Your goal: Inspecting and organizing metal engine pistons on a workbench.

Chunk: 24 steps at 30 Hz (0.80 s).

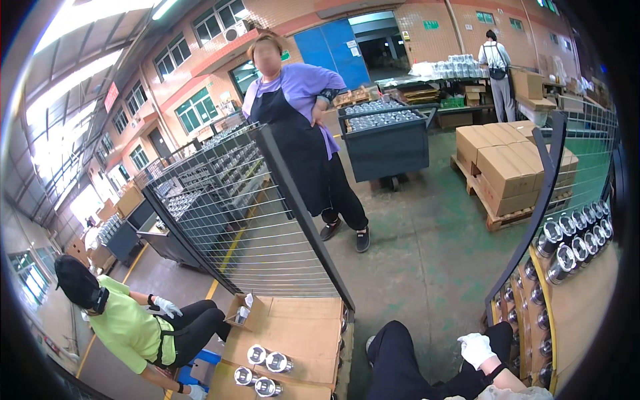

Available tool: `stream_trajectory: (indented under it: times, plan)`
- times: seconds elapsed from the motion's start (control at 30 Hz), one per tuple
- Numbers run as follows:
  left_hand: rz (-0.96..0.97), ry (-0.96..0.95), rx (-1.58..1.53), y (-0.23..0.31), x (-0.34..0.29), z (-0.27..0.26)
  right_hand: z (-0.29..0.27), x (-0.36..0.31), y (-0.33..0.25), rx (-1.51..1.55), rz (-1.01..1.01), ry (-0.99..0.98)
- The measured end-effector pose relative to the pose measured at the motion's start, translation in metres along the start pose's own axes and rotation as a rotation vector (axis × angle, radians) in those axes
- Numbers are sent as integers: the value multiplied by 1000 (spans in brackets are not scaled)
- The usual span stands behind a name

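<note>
My right hand point(477, 350), in a white glove, rests over my dark-trousered right leg, its fingers loosely curled in and nothing seen in them. Nearest to it on the right is a crate stack with a cardboard top point(587, 300). Silver and dark metal pistons point(564, 259) stand in rows on this top, and more show in the layers below. My left hand is out of view. To the left of my legs, a few more pistons point(279, 362) lie on a cardboard-topped stack point(300, 327), beside a small open carton point(245, 312) with white pieces in it.
A co-worker in a green shirt point(127, 320) sits at the left. Past the wire mesh panel point(247, 213) stands a person in a dark apron point(293, 133). Beyond are a grey wheeled bin point(387, 150) full of metal parts and a pallet of cartons point(510, 167). Another mesh panel point(587, 160) rises at right.
</note>
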<state>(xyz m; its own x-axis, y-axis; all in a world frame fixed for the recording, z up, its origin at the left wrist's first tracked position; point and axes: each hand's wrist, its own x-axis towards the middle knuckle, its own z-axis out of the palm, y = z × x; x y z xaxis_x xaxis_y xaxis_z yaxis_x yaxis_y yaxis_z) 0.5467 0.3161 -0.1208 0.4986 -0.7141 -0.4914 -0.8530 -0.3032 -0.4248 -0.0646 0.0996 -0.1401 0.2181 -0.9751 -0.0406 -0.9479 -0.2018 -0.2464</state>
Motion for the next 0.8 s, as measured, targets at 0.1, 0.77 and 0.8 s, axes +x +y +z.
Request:
stream_trajectory:
  times: [0.1, 0.77, 0.8]
  plan:
    - [78, 39, -12, 36, -29, -67, -15, -13, 10, 99, 26, 153]
    - [1208, 724, 409, 288, -132, -390, -126, -163, 84, 290, 457, 980]
    - [1310, 687, 363, 306, -146, -410, -144, -171, 88, 353, 522, 1008]
